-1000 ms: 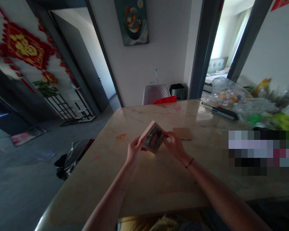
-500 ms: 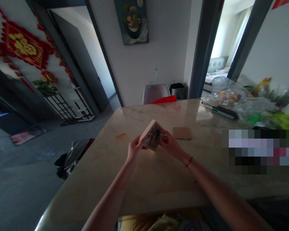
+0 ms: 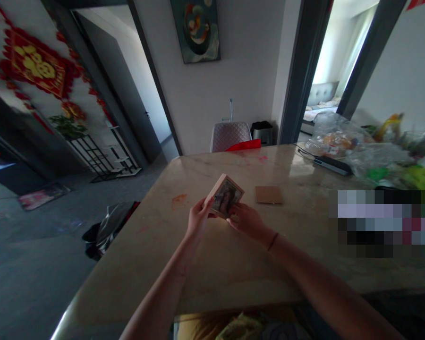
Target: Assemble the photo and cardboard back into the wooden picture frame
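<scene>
A small picture frame (image 3: pixel 227 194) with a pale, deep rim and a dark picture inside is held tilted above the table. My left hand (image 3: pixel 199 213) grips its left side, the thumb on the front edge and the fingers underneath. At the lower right edge my right hand (image 3: pixel 247 220) is closed, its bent fingers against the frame; its fingertips are partly hidden. A flat brown board (image 3: pixel 268 194) lies on the table just to the right of the frame.
The marble-look table (image 3: pixel 198 274) bears orange smudges. Plastic bags (image 3: pixel 340 134) and a dark long device (image 3: pixel 333 165) with a cord lie at the right. A quilted chair (image 3: pixel 231 134) with a red item (image 3: pixel 246 145) stands at the far edge. A blurred-out patch covers part of the right side.
My right hand has slid from the frame's right corner down to its lower right edge, uncovering more of the picture. My left hand keeps its grip.
</scene>
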A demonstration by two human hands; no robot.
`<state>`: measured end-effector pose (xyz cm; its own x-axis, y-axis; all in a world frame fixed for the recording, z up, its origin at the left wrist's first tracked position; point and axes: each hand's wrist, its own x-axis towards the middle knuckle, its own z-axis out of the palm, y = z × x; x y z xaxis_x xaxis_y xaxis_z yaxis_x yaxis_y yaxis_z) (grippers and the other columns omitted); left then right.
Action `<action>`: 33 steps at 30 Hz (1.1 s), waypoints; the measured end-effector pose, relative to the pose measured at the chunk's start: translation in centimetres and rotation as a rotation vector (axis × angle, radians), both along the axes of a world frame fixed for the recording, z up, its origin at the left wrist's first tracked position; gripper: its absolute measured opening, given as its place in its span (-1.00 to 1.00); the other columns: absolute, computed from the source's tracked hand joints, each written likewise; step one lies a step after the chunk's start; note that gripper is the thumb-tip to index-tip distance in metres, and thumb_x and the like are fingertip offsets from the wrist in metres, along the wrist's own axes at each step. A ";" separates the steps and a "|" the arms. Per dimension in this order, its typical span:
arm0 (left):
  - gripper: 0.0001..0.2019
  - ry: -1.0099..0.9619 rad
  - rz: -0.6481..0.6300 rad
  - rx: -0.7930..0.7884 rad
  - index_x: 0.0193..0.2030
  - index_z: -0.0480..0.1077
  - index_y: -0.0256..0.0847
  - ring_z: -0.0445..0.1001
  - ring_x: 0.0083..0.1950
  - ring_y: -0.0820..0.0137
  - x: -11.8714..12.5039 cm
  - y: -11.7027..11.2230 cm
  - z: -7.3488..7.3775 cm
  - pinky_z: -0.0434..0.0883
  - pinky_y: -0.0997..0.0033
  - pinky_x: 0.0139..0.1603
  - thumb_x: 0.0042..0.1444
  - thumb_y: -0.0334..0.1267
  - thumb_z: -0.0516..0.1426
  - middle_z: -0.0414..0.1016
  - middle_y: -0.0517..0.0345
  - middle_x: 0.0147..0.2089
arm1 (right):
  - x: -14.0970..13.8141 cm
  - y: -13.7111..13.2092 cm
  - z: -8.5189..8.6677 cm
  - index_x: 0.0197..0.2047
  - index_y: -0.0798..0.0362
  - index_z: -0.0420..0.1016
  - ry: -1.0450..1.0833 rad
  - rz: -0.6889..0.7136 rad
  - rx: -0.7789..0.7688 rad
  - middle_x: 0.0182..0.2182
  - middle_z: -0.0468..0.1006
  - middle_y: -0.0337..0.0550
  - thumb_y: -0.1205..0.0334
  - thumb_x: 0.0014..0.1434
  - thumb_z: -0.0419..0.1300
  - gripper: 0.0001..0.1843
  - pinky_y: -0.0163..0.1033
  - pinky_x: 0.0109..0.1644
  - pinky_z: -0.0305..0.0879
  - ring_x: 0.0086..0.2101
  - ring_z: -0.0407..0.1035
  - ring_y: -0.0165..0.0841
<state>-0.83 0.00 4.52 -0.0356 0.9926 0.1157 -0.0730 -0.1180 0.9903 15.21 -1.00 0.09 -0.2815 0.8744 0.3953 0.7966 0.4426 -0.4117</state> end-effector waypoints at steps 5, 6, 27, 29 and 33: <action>-0.48 -0.015 0.004 -0.006 -0.25 0.50 -0.34 0.36 -0.51 0.52 0.0 0.0 0.0 0.41 0.54 -0.55 -0.25 0.09 0.25 0.45 0.15 -0.45 | -0.1 0.2 0.5 -0.28 0.07 0.44 -0.135 -0.012 0.005 -0.24 0.51 -0.03 0.25 0.12 0.10 -0.87 -0.25 -0.16 0.24 -0.20 0.37 -0.29; -0.48 -0.019 0.004 -0.007 -0.26 0.50 -0.34 0.36 -0.51 0.53 0.0 0.0 0.0 0.41 0.54 -0.54 -0.25 0.09 0.25 0.45 0.15 -0.46 | -0.1 0.2 0.5 -0.28 0.07 0.45 -0.148 -0.015 0.012 -0.25 0.51 -0.03 0.24 0.12 0.11 -0.86 -0.25 -0.16 0.24 -0.21 0.38 -0.29; -0.53 -0.014 -0.039 -0.029 -0.27 0.50 -0.31 0.39 -0.45 0.50 -0.5 0.4 -0.2 0.41 0.54 -0.51 -0.20 0.07 0.23 0.48 0.11 -0.39 | 0.4 0.9 0.4 -0.35 0.06 0.47 -0.241 -0.015 0.150 -0.30 0.55 -0.08 0.22 0.06 0.18 -0.89 -0.26 -0.20 0.21 -0.27 0.39 -0.30; -0.52 -0.002 -0.041 -0.021 -0.27 0.50 -0.32 0.39 -0.45 0.50 -0.4 0.3 -0.2 0.41 0.55 -0.52 -0.20 0.07 0.23 0.47 0.12 -0.39 | 0.4 1.1 0.2 -0.35 0.04 0.48 -0.236 -0.010 0.186 -0.30 0.55 -0.09 0.19 0.05 0.19 -0.88 -0.25 -0.19 0.20 -0.24 0.38 -0.29; -0.52 0.021 -0.047 -0.002 -0.28 0.50 -0.33 0.37 -0.49 0.51 -0.1 0.1 -0.2 0.41 0.55 -0.52 -0.21 0.07 0.23 0.46 0.14 -0.44 | 0.3 0.9 0.0 -0.33 0.03 0.49 -0.215 -0.039 0.271 -0.28 0.54 -0.08 0.19 0.06 0.18 -0.88 -0.22 -0.17 0.18 -0.18 0.35 -0.27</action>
<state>-0.94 0.14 4.35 0.0131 0.9934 0.1137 -0.0576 -0.1128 0.9920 15.51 -0.07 0.09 -0.3519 0.7577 0.5496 0.8707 0.4804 -0.1048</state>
